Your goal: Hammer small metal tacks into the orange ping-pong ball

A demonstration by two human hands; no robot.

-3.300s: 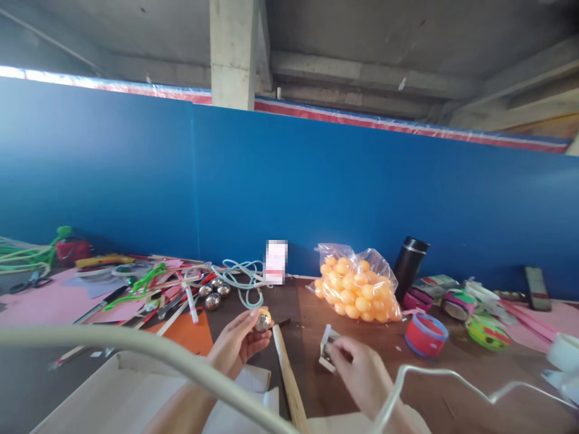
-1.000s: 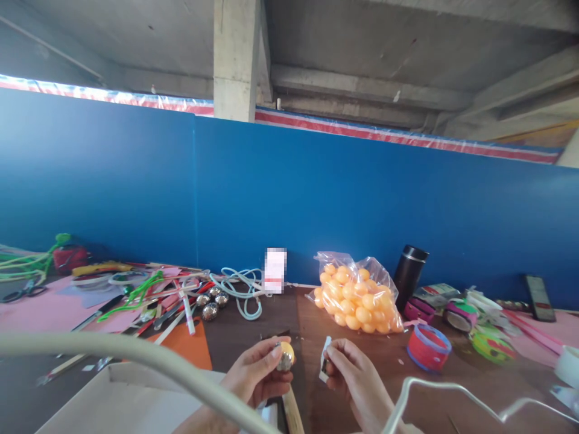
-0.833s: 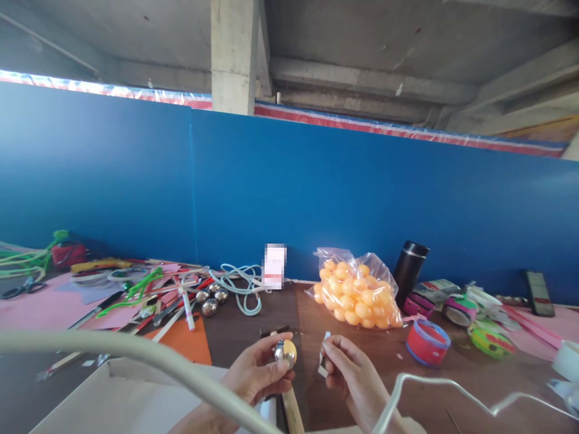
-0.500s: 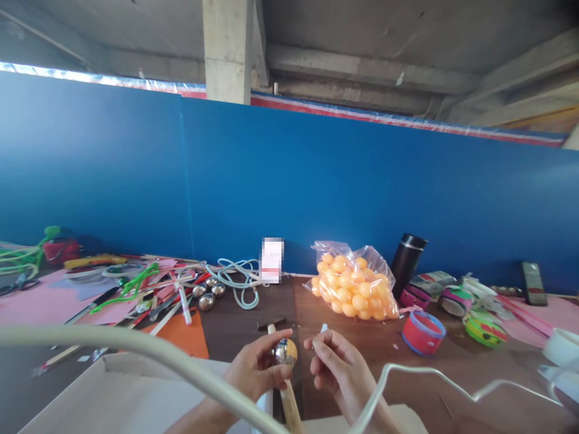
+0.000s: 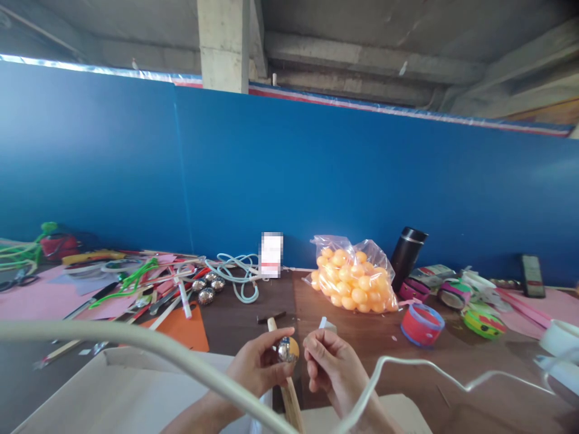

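Observation:
Between the fingers and thumb of my left hand (image 5: 260, 364) is an orange ping-pong ball (image 5: 293, 348), partly covered with shiny silver pieces. Close to its right side, my right hand (image 5: 332, 364) has thumb and forefinger pinched together; whatever they hold is too small or hidden to name. A small pale piece (image 5: 322, 322) shows just behind the right fingers. Beneath the ball lies a hammer (image 5: 292, 401) with a wooden handle. Several silver-covered balls (image 5: 206, 295) rest farther back on the left. A clear bag of orange balls (image 5: 353, 283) stands behind my right hand.
A pale thick tube (image 5: 158, 343) crosses in front of my left forearm, and a white cord (image 5: 429, 364) runs to the right. Tools and an orange sheet (image 5: 192, 331) lie left. Tape rolls (image 5: 423, 325) and a black flask (image 5: 407, 256) stand right. An open box (image 5: 136, 386) sits at front left.
My right hand has shifted slightly left, closer to the ball. My left hand keeps its hold on the ball. The background sits a little higher in the view.

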